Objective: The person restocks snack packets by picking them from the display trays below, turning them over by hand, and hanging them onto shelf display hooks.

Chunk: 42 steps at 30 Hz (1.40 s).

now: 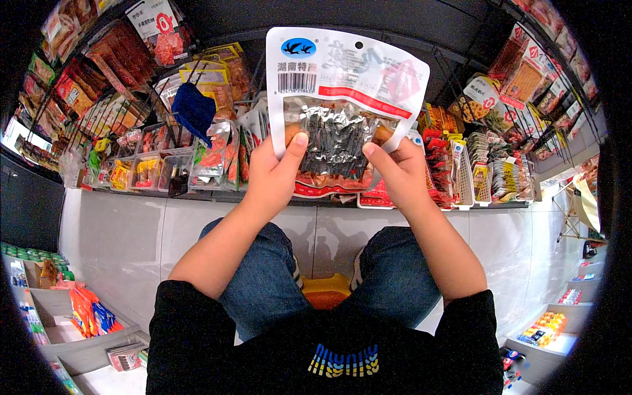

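A white snack packet (pixel 342 85) with a clear window, a barcode and a blue oval logo is held up in front of me. Dark strips show through the window. My left hand (pixel 280 164) pinches its lower left edge, thumb on the front. On the lower right edge, my right hand (pixel 397 161) grips it the same way, thumb on the front and fingers partly hidden behind. The packet is upright, and its bottom red band overlaps the shelf goods behind it.
Racks of hanging packets (pixel 122 59) rise at left and right. Trays and a white basket (pixel 463 174) of packets line the low shelf. A blue cloth-like item (pixel 193 108) hangs at left. An orange-yellow seat (pixel 326 289) shows between my knees on the tiled floor (pixel 191 227).
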Motion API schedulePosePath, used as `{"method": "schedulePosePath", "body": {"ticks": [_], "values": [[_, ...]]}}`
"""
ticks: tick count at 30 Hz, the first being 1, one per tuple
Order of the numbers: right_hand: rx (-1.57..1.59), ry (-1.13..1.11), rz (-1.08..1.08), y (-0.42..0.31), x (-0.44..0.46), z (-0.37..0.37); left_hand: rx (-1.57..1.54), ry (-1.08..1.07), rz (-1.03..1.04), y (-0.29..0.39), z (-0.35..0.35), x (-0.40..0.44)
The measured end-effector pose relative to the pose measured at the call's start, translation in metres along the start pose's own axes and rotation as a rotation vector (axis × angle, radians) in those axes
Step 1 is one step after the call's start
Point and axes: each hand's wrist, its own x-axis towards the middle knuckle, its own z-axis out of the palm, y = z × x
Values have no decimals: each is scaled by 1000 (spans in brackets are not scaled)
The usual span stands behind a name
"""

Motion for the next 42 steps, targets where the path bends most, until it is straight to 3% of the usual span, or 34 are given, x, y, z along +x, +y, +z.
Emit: {"method": "schedulePosePath", "body": {"ticks": [9,12,25,29,32,37,42], "values": [[91,2,20,1,4,-1,-72,-60,-178,-1,-4,1],[107,-17,139,-2,3,-1,-208,14,-133,-10,3,3],[156,-43,109,-1,9,-6,-261,54,-230,1,2,7],[198,30,44,-4,11,-11,-357,-13,-106,-2,2,9],[235,101,33,-9,12,-13,-191,17,91,-7,0,10],[266,160,-13,-12,14,-15,26,73,235,-3,0,4],[195,189,-64,-12,11,-8,110,-90,339,9,4,0]]}}
